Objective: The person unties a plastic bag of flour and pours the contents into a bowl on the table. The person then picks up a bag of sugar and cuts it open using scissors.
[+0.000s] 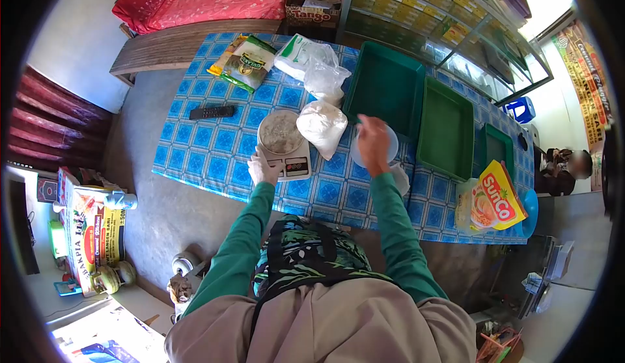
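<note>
My left hand (263, 168) rests at the front left of a white kitchen scale (299, 170), its fingers apart near the buttons. On the scale sits a round container (282, 132) with whitish contents. Just right of it stands a plastic bag of white powder (321, 126). My right hand (374, 143) is over a pale round bowl (390, 145); its fingers are blurred, and whether they hold anything cannot be made out. A crumpled clear plastic piece (399, 179) lies by my right wrist.
Green trays (446, 129) stand on the right half of the blue checkered table (189, 148). Toward the back lie a Gulaku packet (246, 64), plastic bags (312, 64) and a remote (212, 112). A SunCo pouch (496, 200) is at the right front. A person (565, 168) is far right.
</note>
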A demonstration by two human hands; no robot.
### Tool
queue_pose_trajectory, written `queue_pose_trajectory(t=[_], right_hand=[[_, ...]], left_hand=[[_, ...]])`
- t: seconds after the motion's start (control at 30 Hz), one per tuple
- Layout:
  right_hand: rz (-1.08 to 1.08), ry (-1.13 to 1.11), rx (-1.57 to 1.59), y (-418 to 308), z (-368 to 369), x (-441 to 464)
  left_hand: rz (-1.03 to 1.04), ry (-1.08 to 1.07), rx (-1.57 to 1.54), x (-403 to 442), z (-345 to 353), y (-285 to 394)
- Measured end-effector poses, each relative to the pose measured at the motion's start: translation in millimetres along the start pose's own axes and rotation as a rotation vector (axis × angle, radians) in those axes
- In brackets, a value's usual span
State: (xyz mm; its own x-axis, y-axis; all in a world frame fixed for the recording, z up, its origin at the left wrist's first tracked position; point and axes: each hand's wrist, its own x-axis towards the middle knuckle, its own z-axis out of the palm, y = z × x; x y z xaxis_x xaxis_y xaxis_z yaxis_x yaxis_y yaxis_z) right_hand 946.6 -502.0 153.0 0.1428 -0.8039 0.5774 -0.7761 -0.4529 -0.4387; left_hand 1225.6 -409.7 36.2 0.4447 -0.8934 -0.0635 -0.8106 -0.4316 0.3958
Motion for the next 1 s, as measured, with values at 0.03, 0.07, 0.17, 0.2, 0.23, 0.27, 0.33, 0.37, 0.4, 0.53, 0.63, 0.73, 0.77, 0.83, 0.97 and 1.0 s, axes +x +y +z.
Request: queue_pose_trajectory(t=[0.03, 0.07, 0.17, 0.2, 0.23, 0.27, 0.33, 0.37, 0.4, 0.53, 0.63, 0.73, 0.77, 0.83, 0.97, 1.0], right_hand=[[0.032, -0.096, 0.140, -9, 17, 6], [0.061, -0.193, 0.281, -21, 35, 13], [0.132, -0.130, 0.152, -47, 75, 23], [0.128, -0.191, 0.117, -45, 85, 21], [0.125, -0.252, 0.081, -42, 97, 16], [0.092, -0.140, 0.121, -34, 104, 11], [0.140, -0.182, 0.301, -25, 91, 12], [0.188, -0.223, 0.477, -20, 82, 13], [0.239, -0.236, 0.541, -21, 69, 15], [0.176, -0.443, 0.456, -17, 31, 7], [0.228, -0.440, 0.615, -21, 26, -12], [0.515, -0.383, 0.666, -21, 17, -29], [0.629, -0.323, 0.697, -21, 15, -32], [0.604, -0.262, 0.694, -26, 13, -37], [0.810, -0.195, 0.945, -39, -3, -34], [0.809, -0.199, 0.947, -38, -2, -38]], left_hand=[[-0.018, -0.001, -0.035, -11, 3, -1], [-0.039, 0.001, -0.071, -18, 5, -3], [0.016, 0.003, -0.146, -27, 2, -8], [0.012, 0.006, -0.146, -27, -2, -6], [0.038, 0.087, -0.190, -27, -8, -2], [0.066, 0.166, -0.232, -27, -16, 1], [0.105, 0.163, -0.378, -19, -30, 10], [0.145, 0.159, -0.527, -15, -37, 17], [0.273, 0.253, -0.629, -15, -59, 41], [0.554, 0.123, -0.683, 2, -75, 102], [0.756, -0.045, -0.776, 4, -61, 130], [0.609, -0.252, -0.842, -4, -56, 139], [0.612, -0.264, -0.751, -4, -58, 139], [0.618, -0.283, -0.661, -5, -56, 140], [0.797, -0.254, -0.585, -1, -54, 137], [0.916, -0.215, -0.531, 0, -58, 135]])
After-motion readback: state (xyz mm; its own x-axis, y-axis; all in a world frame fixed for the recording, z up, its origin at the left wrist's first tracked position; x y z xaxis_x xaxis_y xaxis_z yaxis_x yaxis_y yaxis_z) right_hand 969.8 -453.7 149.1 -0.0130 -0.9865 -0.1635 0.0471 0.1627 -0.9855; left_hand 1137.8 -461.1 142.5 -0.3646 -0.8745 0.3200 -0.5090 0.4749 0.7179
